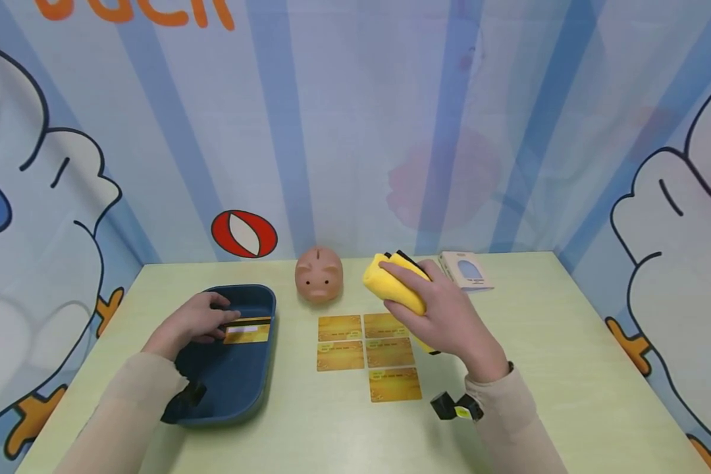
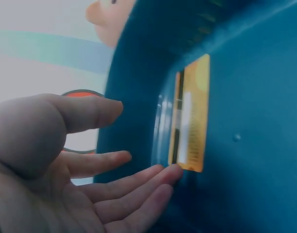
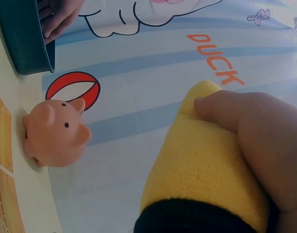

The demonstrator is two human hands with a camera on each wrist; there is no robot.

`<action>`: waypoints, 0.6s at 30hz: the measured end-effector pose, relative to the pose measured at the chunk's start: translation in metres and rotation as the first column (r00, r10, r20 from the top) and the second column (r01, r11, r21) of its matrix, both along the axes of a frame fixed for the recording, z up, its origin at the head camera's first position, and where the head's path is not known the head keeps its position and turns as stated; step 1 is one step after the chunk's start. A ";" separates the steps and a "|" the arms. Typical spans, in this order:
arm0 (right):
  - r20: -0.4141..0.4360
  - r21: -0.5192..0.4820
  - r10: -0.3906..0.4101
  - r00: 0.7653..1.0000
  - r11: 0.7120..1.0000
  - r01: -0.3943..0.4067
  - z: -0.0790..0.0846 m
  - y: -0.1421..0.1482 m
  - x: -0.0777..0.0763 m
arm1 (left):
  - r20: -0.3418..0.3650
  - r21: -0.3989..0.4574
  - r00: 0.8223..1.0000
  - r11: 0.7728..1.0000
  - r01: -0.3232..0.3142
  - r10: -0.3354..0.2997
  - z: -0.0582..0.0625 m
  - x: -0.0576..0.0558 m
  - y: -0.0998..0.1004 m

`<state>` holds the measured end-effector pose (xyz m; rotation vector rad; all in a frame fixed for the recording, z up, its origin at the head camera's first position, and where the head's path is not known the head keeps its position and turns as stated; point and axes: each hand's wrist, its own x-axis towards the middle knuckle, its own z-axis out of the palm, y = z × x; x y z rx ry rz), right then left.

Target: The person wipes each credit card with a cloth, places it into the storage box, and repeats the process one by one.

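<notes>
Right fingers (image 1: 409, 279) grip yellow cloth (image 3: 201, 160) below "DUCK" lettering (image 3: 215, 57), left fingers (image 2: 138, 194) loose beside a gold card (image 1: 246, 335).

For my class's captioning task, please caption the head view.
Right grip holding a yellow cloth, left grip beside a gold card in a blue tray, with a piggy bank beyond.
</notes>
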<state>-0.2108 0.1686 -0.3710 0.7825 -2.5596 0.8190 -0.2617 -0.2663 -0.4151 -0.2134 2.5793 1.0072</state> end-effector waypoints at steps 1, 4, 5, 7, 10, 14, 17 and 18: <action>0.004 -0.004 0.000 1.000 1.000 0.000 0.000 0.000 0.000 | -0.024 0.002 1.000 1.000 0.005 -0.005 0.002 0.001 0.000; 0.023 -0.022 -0.005 1.000 1.000 0.006 0.001 0.001 0.000 | -0.125 0.025 0.992 0.999 0.023 -0.020 0.010 0.006 0.005; 0.031 -0.030 -0.006 1.000 1.000 0.007 0.001 0.001 0.000 | -0.166 0.036 0.986 0.999 0.036 -0.030 0.014 0.008 0.009; 0.042 -0.047 -0.004 0.999 0.999 0.006 0.001 0.003 0.000 | -0.251 0.060 0.967 0.996 0.068 -0.051 0.023 0.013 0.019; 0.056 -0.067 0.005 0.998 0.998 -0.001 0.001 0.004 0.000 | -0.354 0.080 0.930 0.987 0.137 -0.101 0.037 0.024 0.041; 0.070 -0.083 0.014 0.997 0.997 -0.008 0.002 0.004 0.000 | -0.441 0.079 0.880 0.968 0.237 -0.179 0.045 0.042 0.078; 0.072 -0.101 0.020 0.997 0.995 -0.013 0.003 0.004 0.001 | -0.472 0.051 0.850 0.955 0.293 -0.235 0.039 0.055 0.108; 0.069 -0.108 0.024 0.997 0.994 -0.016 0.003 0.005 0.001 | -0.474 0.037 0.843 0.951 0.306 -0.253 0.036 0.059 0.118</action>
